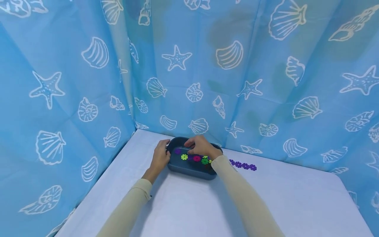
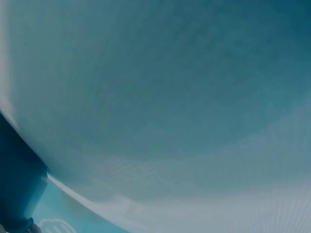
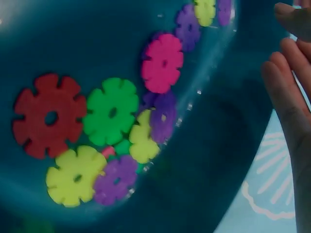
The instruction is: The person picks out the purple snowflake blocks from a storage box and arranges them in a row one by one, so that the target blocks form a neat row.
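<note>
A dark blue-grey plastic tub (image 1: 189, 170) stands on the white-covered table. My left hand (image 1: 160, 157) grips its left rim, thumb inside and fingers outside. Over the tub's far side hangs my right hand (image 1: 202, 146), its fingers loosely bent with nothing visible between them. The right wrist view has that hand's fingers (image 3: 286, 92) at the right edge, beside the tub wall. Notched plastic discs lie in the tub: a red disc (image 3: 50, 116), a green disc (image 3: 112, 111), a pink disc (image 3: 163, 63), and several yellow and purple ones.
On the table right of the tub lies a row of joined purple discs (image 1: 245, 166), partly hidden by my right sleeve (image 1: 242, 194). Blue curtains (image 1: 189, 75) with white shell prints hang behind and to the left. The left wrist view mostly shows blurred pale cloth (image 2: 194, 208).
</note>
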Tool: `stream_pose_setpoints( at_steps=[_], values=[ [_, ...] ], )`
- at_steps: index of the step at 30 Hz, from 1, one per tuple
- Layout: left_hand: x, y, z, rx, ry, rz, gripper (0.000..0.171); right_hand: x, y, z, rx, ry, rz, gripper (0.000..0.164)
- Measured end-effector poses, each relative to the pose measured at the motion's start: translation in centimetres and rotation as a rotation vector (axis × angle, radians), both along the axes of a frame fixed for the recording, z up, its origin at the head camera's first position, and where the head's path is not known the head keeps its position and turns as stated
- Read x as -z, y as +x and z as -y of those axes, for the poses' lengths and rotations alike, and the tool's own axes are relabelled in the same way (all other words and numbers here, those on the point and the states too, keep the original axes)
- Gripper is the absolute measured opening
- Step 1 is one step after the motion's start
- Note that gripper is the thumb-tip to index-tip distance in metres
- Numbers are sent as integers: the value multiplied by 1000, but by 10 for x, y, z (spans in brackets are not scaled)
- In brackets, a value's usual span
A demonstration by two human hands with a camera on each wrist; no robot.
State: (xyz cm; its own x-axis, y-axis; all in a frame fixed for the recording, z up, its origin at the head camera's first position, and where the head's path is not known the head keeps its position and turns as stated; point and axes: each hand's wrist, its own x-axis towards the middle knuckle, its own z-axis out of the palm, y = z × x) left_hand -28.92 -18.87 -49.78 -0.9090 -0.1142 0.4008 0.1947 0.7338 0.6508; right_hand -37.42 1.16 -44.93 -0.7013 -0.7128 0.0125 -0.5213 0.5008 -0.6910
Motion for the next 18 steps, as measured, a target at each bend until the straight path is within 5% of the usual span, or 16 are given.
stream_pose_setpoints(
  at_steps=[5,13,18],
  values=[
    [1,0,1,-10,5,-3,48,14,-3,1,-3,33,39,38],
    [4,-1,1,-14,-2,-5,48,31,-7,-5,-22,104,-29,37],
    [4,-1,1,-1,-39,-65,50,39,-9,-6,-30,95,-28,33]
  ],
)
